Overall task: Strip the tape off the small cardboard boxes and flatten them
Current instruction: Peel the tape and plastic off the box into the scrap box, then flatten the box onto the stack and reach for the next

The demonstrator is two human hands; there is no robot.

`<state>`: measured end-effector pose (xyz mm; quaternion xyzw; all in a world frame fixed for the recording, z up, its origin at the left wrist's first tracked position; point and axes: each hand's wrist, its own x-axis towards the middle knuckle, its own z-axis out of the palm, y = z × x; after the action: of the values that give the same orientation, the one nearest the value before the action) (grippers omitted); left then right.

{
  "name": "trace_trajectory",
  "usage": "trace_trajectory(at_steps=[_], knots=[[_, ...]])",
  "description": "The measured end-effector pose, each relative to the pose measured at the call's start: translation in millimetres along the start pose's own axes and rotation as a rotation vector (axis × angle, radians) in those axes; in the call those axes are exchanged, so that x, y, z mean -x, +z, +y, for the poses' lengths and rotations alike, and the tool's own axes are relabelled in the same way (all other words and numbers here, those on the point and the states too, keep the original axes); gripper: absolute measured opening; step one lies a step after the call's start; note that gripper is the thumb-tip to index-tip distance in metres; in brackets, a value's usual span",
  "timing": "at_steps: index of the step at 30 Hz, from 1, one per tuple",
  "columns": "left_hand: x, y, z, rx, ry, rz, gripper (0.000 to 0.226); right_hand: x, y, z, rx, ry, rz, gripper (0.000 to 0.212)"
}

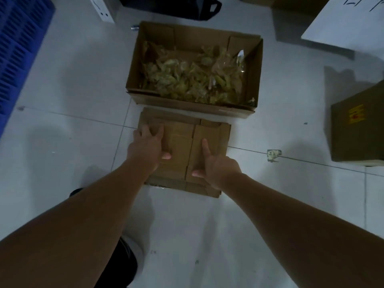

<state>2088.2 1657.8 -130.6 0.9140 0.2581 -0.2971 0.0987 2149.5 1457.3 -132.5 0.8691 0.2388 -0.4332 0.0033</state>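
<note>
Flattened boxes (182, 146) lie stacked on the tiled floor (62, 132), just near of a large open box (193, 69) that holds crumpled tape (193, 80). The left hand (147, 146) lies palm down on the stack's left part, fingers spread and straight, pressing the cardboard. The right hand (216, 167) rests on the stack's near right part with forefinger and thumb stretched out; whether its other fingers curl over the edge cannot be told. A scrap (273, 154) lies on the floor to the right, and a closed box (357, 129) stands farther right. A blue crate (18, 48) is at far left.
</note>
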Motion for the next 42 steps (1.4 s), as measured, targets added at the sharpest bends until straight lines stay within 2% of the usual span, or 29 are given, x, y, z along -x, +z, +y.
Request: trace_trajectory(at_steps=[7, 12, 14, 31, 38, 42], knots=[[-9.3, -8.6, -1.6, -0.107, 0.043, -0.079, 0.110, -7.1, 0.5, -14.0, -0.009, 0.034, -0.024, 0.109], [-5.9, -4.6, 4.0, -0.137, 0.029, -0.124, 0.147, -7.5, 2.1, -13.4, -0.004, 0.022, -0.010, 0.111], [-6.0, 0.5, 7.7, -0.143, 0.022, -0.088, 0.150, -9.1, 4.2, -13.3, -0.005, 0.015, 0.003, 0.111], [-8.2, 3.9, 9.6, -0.074, -0.008, -0.010, 0.133, -14.8, 6.4, -19.6, -0.066, 0.024, 0.070, 0.112], [2.9, 4.9, 14.0, -0.018, -0.106, -0.004, 0.135, -16.7, 1.8, -7.0, -0.267, 0.007, 0.112, 0.116], [18.0, 3.9, 24.3, 0.006, -0.118, -0.032, 0.122, -4.9, 8.5, 8.2, -0.535, -0.028, 0.074, 0.098]])
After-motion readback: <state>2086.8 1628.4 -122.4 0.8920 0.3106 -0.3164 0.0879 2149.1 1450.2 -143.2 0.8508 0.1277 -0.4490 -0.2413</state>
